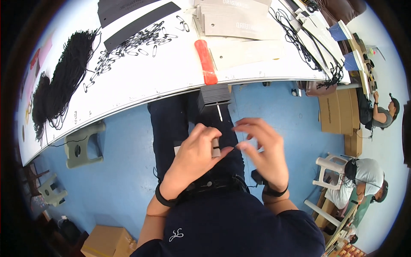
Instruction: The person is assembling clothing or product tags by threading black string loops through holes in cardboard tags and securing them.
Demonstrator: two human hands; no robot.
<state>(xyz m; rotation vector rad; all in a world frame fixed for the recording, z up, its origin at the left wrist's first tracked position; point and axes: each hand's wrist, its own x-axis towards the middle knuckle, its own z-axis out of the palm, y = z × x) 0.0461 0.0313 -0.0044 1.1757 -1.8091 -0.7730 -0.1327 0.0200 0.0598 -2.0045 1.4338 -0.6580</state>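
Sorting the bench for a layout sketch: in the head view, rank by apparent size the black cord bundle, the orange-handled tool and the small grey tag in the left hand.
1. Black cord bundle
2. Orange-handled tool
3. Grey tag, smallest although nearest the camera

White table (141,81); blue floor (120,171). Orange-red handle (206,62) lying on the white top. Black cord bundle (64,81) at the table's left; safety pins (141,40) look black or dark metal, too small to tell. Pale grey card tags (239,19) stacked, plain with lighter print. Dark grey card strips (137,23). Black stack of cards (214,95) at the table edge. Grey-green plastic stool (83,147). Brown cardboard box (107,242). Black wristbands on left hand (195,152) and right hand (263,150).
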